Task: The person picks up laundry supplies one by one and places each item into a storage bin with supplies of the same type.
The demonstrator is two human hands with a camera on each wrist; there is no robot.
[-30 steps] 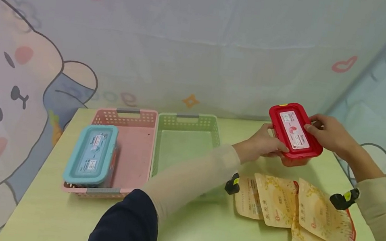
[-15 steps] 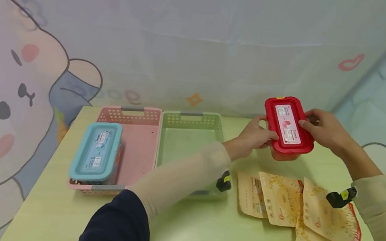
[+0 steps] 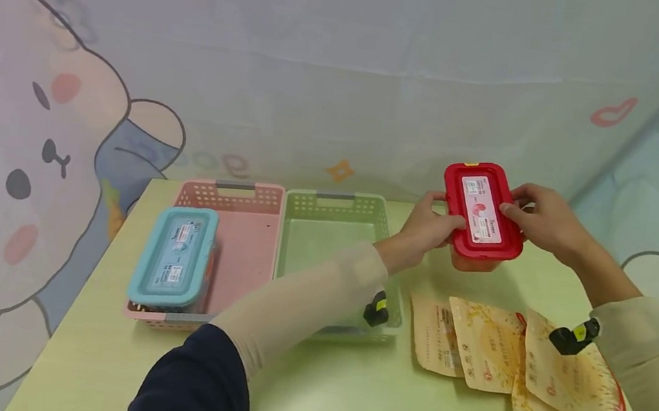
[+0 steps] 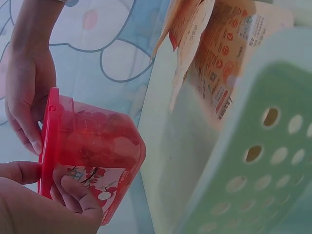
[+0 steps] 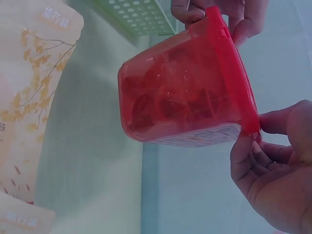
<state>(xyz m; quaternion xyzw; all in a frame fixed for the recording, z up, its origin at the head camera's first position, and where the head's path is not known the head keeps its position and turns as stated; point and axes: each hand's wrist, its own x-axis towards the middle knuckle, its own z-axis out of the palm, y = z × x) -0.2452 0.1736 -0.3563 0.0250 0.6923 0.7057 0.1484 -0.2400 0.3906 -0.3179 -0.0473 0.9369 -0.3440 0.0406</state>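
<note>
Above the table's back right, both hands hold a plastic food box (image 3: 481,212) with a red lid and a white label on top. Its clear sides show reddish contents in the right wrist view. My left hand (image 3: 426,229) grips the box's left side, thumb on the lid and fingers curled under the rim. At the other side, my right hand (image 3: 546,220) pinches the lid's edge between thumb and fingers, plain to see in the right wrist view. The box is raised off the table, its lid tilted toward the head camera.
Below the hands lie several beige pouches (image 3: 489,344), overlapping. A green basket (image 3: 336,199) stands left of them, partly behind the left forearm. Beside it, a pink basket (image 3: 246,243) holds a blue-lidded box (image 3: 176,255). A printed curtain (image 3: 324,59) hangs behind the table.
The hands and red-lidded box have shifted slightly left relative to the pouches and baskets. The view has turned a little left. Both hands keep their hold.
</note>
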